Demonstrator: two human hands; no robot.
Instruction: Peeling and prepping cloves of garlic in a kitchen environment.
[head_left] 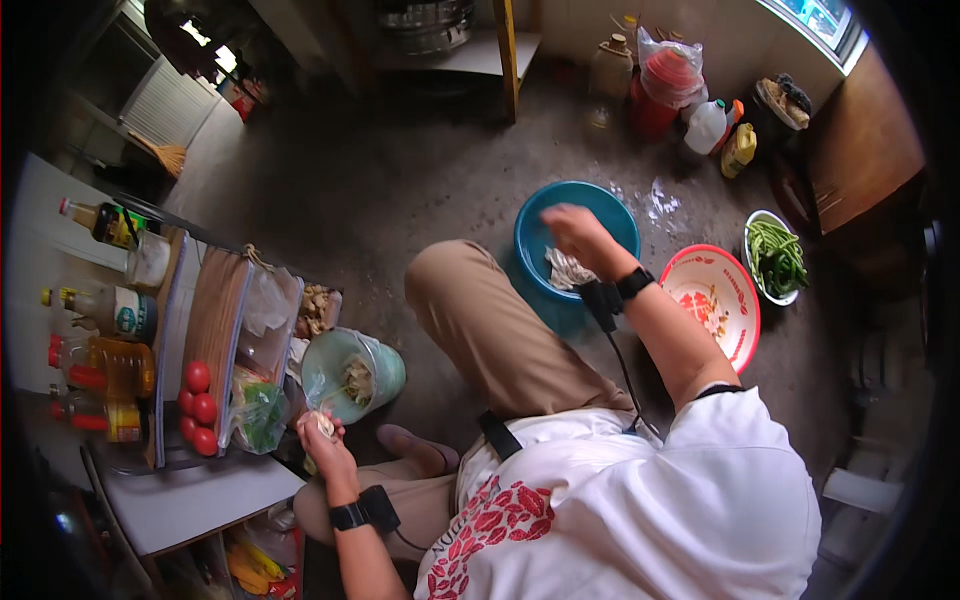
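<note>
My left hand point(328, 455) is closed around a small whitish piece of food point(322, 425), possibly mushroom; its kind is not clear. That hand is beside the near rim of a pale green bucket point(392, 372), which has a clear plastic liner and pale scraps point(358, 382) at the bottom. My right hand point(580, 238) hovers over a teal basin point(624, 225), its fingers smeared by motion. Pale, torn-looking pieces point(568, 270) lie in the basin under my right hand.
A red-rimmed basin point(735, 290) with small bits and a bowl of green beans point(775, 255) stand right. Jugs point(706, 125) line the back wall. On the left are tomatoes point(204, 408), bottles point(125, 365), bagged greens point(262, 415) and a white surface point(200, 500). Wrist cables point(622, 370) trail.
</note>
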